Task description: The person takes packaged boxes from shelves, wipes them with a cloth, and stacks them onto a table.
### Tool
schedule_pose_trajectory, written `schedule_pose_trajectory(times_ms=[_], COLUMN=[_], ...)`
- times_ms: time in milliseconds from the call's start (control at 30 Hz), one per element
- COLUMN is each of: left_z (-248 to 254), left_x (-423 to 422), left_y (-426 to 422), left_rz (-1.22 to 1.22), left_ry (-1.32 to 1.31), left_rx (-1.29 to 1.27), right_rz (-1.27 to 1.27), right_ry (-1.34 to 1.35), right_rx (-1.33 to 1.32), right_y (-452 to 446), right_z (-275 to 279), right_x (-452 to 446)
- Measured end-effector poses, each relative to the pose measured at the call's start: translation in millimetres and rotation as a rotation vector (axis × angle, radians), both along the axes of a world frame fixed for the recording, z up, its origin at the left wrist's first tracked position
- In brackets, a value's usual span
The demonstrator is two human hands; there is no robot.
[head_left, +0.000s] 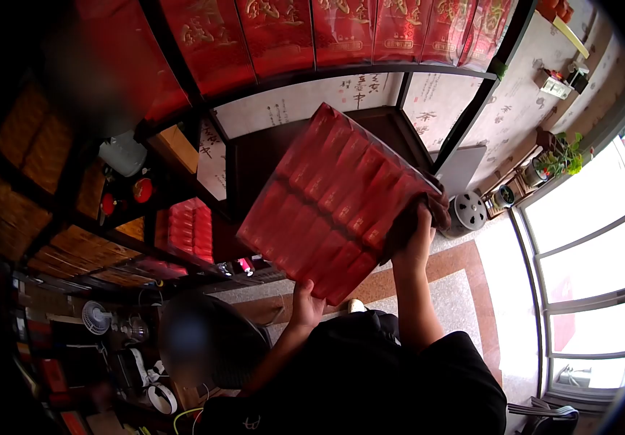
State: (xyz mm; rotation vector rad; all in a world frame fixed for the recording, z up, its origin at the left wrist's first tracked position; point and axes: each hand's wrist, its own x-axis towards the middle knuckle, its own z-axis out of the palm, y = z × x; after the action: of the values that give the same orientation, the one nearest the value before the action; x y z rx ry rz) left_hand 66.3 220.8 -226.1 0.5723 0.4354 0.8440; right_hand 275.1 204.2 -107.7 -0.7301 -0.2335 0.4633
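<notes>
A large clear-sided box packed with rows of red packets (327,192) is held up tilted in front of my body. At its lower edge, my left hand (306,308) grips the box, thumb up along the near side. On the right side of the box, my right hand (417,235) is closed on a dark brown cloth (405,225) that lies against the box. The fingers of this hand are partly covered by the cloth. Behind the box is a dark shelf (254,156) with a light back panel bearing written characters.
Tall red gift bags (341,32) line the shelf above. More red packets (190,228) sit on a lower shelf to the left. A black chair (211,333) and a desk fan (96,317) are at lower left. Glass doors (588,254) and a potted plant (562,154) stand at right.
</notes>
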Motion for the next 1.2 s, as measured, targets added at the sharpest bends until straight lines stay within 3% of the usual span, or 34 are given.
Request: schedule_pose_trajectory(times_ms=[33,100,167,200,267,300,367,433,633,700,733,767,800,833,867,900,933,967,1000,1033,1067,1200], left_z=[5.3,13.5,25.4,52.2,96.3,106.1,122.3,138.8,127.8,113.9,101.1,84.4,67.2,52.6,54.7,56.8,59.5,56.1,49.7,45.9,69.4,43.8], left_x=[1.4,4.6,3.4,-0.3,-11.1,-14.1,-17.6,-14.4,-16.7,-22.9,-30.1,-34.9,-33.5,-37.2,-36.1,-34.4,-28.3,-29.8,-31.5,-32.4,-21.9,-24.7], left_y=[1.2,2.4,2.4,1.1,7.0,9.7,12.7,20.0,20.6,24.0,22.2,21.9,23.8,21.9,19.3,16.7,13.1,15.2,18.6,21.3,11.4,13.9], left_rz=[0.001,-0.043,-0.002,0.004,-0.091,-0.086,-0.183,-0.197,-0.088,-0.058,-0.067,-0.074,-0.088,-0.081,0.005,0.089,0.076,0.079,-0.067,-0.215,0.055,0.124], left_ry=[-0.004,0.274,0.323,0.240,0.093,0.091,-0.186,-0.251,-0.252,-0.162,-0.157,-0.155,-0.442,-0.443,-0.265,-0.087,-0.361,-0.359,-0.503,-0.645,-0.201,-0.082], left_rx=[0.003,0.051,0.152,0.330,0.556,0.556,0.550,0.513,0.302,0.297,0.186,0.078,-0.063,-0.065,-0.072,-0.080,-0.208,-0.210,-0.187,-0.163,-0.155,-0.188], right_rz=[0.001,-0.143,-0.292,-0.336,-0.425,-0.524,-0.661,-0.518,-0.333,-0.140,0.019,0.024,0.153,0.283,0.472,0.478,0.526,0.574,0.624,0.564,0.475,0.049], right_ry=[-0.004,-0.219,-0.373,-0.264,0.325,-0.171,-1.163,-1.763,-1.940,-2.018,-1.938,-1.940,-1.935,-1.923,-1.915,-1.915,-1.965,-2.014,-2.000,-1.976,-2.012,-1.853], right_rx=[0.003,-0.076,-0.141,-0.172,-0.290,-0.190,0.045,0.164,0.142,0.049,-0.044,-0.037,-0.146,-0.256,-0.389,-0.388,-0.430,-0.472,-0.513,-0.568,-0.701,-0.996], right_y=[-5.7,-29.8,-50.4,-50.6,-41.4,-40.6,-40.9,-43.3,-25.3,-25.4,-27.7,-25.1,-23.6,-23.5,-25.0,-20.7,-12.1,-2.9,5.5,12.9,22.2,56.4], right_z=[4.9,-8.8,-24.4,-15.5,14.8,23.3,35.6,47.2,31.1,40.3,39.7,42.0,45.0,47.4,48.8,47.6,45.0,40.8,31.1,25.4,20.6,-6.7], right_x=[-1.5,5.6,14.6,12.6,-0.2,-7.0,-17.5,-20.7,-44.8,-53.1,-62.0,-67.2,-72.4,-76.7,-79.8,-80.2,-78.3,-75.2,-68.1,-60.0,-48.9,1.4])
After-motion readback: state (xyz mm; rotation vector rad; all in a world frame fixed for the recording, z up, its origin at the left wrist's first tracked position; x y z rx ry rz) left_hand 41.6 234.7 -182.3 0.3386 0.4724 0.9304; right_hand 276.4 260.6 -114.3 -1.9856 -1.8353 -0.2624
